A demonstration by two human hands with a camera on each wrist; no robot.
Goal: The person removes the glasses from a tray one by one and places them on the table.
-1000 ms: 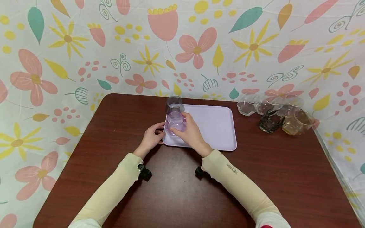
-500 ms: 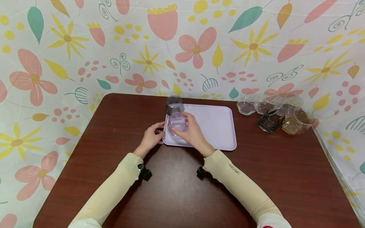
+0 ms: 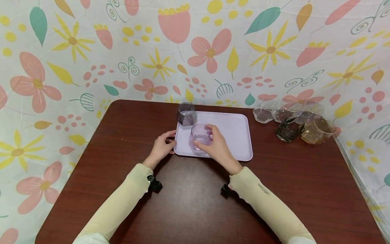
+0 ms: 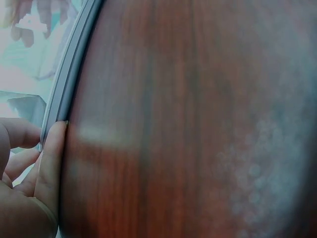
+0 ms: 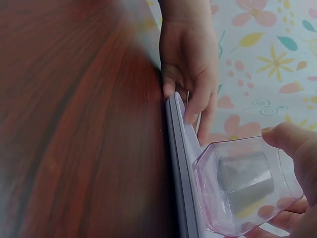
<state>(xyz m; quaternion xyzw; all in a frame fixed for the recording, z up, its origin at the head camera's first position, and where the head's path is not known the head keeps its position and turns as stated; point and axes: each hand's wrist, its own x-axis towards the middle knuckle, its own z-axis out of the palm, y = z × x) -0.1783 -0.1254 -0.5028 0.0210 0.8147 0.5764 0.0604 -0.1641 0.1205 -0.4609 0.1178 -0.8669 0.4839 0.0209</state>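
Observation:
My right hand (image 3: 220,149) grips a clear pink-purple glass (image 3: 198,136) from its right side, thumb near, fingers round the far side. The glass stands upright at or just above the front left part of a pale lilac tray (image 3: 236,134); whether its base touches cannot be told. My left hand (image 3: 161,146) holds the tray's left edge near the front corner, thumb and fingertips at the rim. In the right wrist view the pink glass (image 5: 210,201) fills the right hand's grasp. A smoky grey faceted glass (image 3: 187,114) stands at the tray's back left corner.
At the table's back right stand several clear glasses (image 3: 263,115), a dark spiky glass (image 3: 287,130) and an amber glass (image 3: 315,132). The dark wooden table (image 3: 189,203) meets a flower-patterned cloth (image 3: 122,40) behind it.
My right hand has carried the pink glass rightward and toward me, from just in front of the grey glass. The left hand, the tray and the grey glass have stayed still.

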